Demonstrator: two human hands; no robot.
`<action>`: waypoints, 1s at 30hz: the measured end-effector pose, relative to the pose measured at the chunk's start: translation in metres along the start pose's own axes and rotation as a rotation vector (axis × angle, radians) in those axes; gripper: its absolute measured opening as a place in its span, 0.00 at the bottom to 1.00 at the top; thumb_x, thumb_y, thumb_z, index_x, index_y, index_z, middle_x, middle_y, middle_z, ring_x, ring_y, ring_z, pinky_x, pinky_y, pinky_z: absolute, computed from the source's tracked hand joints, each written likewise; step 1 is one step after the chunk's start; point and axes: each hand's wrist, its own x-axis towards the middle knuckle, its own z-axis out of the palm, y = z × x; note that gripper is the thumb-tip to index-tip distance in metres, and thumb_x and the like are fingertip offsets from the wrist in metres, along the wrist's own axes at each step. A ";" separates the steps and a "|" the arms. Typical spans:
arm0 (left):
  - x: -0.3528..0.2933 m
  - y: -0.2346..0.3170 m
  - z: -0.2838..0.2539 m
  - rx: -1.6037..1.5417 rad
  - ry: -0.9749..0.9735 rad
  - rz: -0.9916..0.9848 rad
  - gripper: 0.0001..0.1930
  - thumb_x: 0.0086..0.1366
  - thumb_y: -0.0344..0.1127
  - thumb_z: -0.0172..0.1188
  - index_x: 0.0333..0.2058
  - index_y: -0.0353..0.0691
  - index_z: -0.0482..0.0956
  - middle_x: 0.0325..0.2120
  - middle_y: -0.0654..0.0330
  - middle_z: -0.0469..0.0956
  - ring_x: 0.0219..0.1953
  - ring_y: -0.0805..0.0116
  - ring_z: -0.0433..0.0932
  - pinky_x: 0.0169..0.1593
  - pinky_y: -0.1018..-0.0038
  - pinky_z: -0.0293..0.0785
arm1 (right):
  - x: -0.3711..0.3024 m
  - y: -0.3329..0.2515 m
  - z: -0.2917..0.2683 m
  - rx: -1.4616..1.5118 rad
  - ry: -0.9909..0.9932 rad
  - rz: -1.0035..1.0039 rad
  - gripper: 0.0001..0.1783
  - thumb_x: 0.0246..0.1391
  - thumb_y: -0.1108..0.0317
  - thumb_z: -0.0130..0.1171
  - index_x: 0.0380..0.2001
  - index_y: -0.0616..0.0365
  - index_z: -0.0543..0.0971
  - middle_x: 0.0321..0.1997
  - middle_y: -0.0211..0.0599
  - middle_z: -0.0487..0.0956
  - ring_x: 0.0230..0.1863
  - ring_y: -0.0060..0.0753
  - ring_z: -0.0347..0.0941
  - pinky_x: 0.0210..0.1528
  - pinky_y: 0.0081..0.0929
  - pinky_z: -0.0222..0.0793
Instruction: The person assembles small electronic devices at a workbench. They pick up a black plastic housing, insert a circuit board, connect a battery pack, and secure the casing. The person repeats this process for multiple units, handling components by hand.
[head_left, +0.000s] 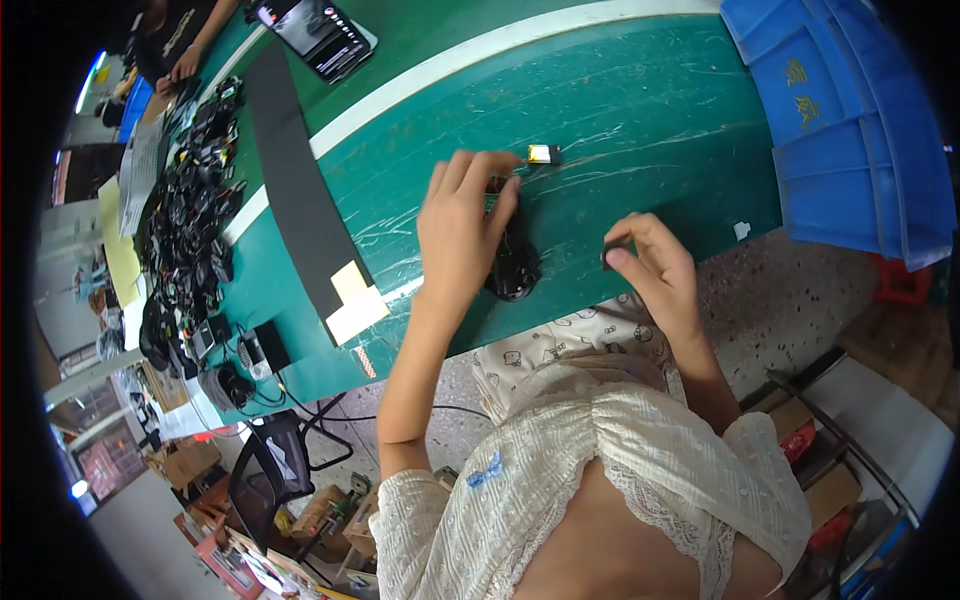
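My left hand (462, 225) is over the green table, its fingers bent and the thumb close to the index finger. Something dark shows between them, too small to make out. Right by its index fingertip lies a small flat battery-like piece (543, 155), silver and yellow with a black end. Under and beside that hand is a glossy black rounded object (514, 272), partly hidden by the hand. My right hand (660, 268), near the table's front edge, pinches a small dark piece (609, 256) between thumb and fingers.
A long black mat (300, 180) with pale paper pieces (355, 305) lies to the left. Beyond it are a heap of black parts (195, 220) and a phone (318, 38). Blue bins (850, 130) stand at the right. Another person's hands (180, 72) show far left.
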 end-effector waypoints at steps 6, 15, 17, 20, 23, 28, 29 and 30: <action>0.033 -0.016 0.017 0.398 -0.051 0.286 0.15 0.49 0.32 0.63 0.38 0.43 0.75 0.37 0.61 0.71 0.38 0.61 0.71 0.39 0.67 0.69 | 0.019 0.012 -0.008 -0.024 0.121 0.037 0.07 0.51 0.76 0.55 0.35 0.64 0.74 0.31 0.28 0.73 0.34 0.16 0.66 0.41 0.16 0.61; 0.026 -0.016 0.022 -0.089 -0.192 0.017 0.10 0.57 0.29 0.57 0.36 0.36 0.67 0.28 0.55 0.74 0.26 0.65 0.75 0.33 0.74 0.71 | 0.056 0.022 0.004 -0.226 0.097 0.036 0.07 0.51 0.71 0.57 0.32 0.63 0.74 0.30 0.32 0.74 0.32 0.19 0.70 0.37 0.19 0.65; 0.021 -0.014 0.024 -0.212 -0.154 -0.035 0.09 0.59 0.28 0.56 0.36 0.35 0.66 0.27 0.55 0.74 0.25 0.68 0.75 0.32 0.76 0.71 | 0.065 0.021 0.012 -0.257 0.075 -0.021 0.07 0.52 0.71 0.57 0.32 0.64 0.74 0.30 0.34 0.75 0.33 0.21 0.71 0.38 0.20 0.66; 0.016 -0.015 0.026 -0.391 -0.095 -0.035 0.09 0.58 0.27 0.55 0.35 0.35 0.64 0.23 0.55 0.73 0.24 0.70 0.75 0.29 0.76 0.70 | 0.076 0.019 0.019 -0.273 0.029 -0.117 0.06 0.52 0.71 0.56 0.32 0.63 0.74 0.30 0.34 0.75 0.33 0.21 0.71 0.38 0.20 0.67; 0.013 -0.015 0.023 -0.503 -0.036 0.002 0.11 0.57 0.24 0.55 0.36 0.34 0.63 0.23 0.56 0.72 0.24 0.71 0.75 0.28 0.76 0.70 | 0.086 0.009 0.019 -0.306 -0.087 -0.149 0.05 0.52 0.72 0.56 0.32 0.62 0.75 0.30 0.33 0.75 0.32 0.22 0.71 0.38 0.21 0.67; 0.011 -0.014 0.023 -0.655 0.007 0.000 0.12 0.58 0.22 0.52 0.38 0.33 0.61 0.27 0.55 0.73 0.27 0.69 0.77 0.31 0.75 0.73 | 0.100 -0.004 0.015 -0.390 -0.270 -0.163 0.06 0.51 0.71 0.57 0.32 0.61 0.75 0.28 0.32 0.74 0.31 0.22 0.69 0.37 0.21 0.66; 0.010 -0.012 0.021 -0.652 0.019 -0.024 0.12 0.58 0.21 0.51 0.39 0.33 0.60 0.27 0.54 0.73 0.28 0.68 0.78 0.32 0.75 0.73 | 0.103 -0.003 0.015 -0.403 -0.291 -0.168 0.06 0.51 0.71 0.57 0.32 0.61 0.75 0.28 0.32 0.74 0.31 0.22 0.69 0.37 0.21 0.66; 0.010 -0.011 0.020 -0.650 0.031 -0.046 0.11 0.58 0.21 0.51 0.39 0.33 0.60 0.27 0.54 0.73 0.29 0.67 0.78 0.32 0.74 0.73 | 0.105 -0.003 0.014 -0.418 -0.312 -0.175 0.06 0.51 0.71 0.57 0.32 0.61 0.75 0.28 0.32 0.74 0.31 0.22 0.69 0.37 0.21 0.66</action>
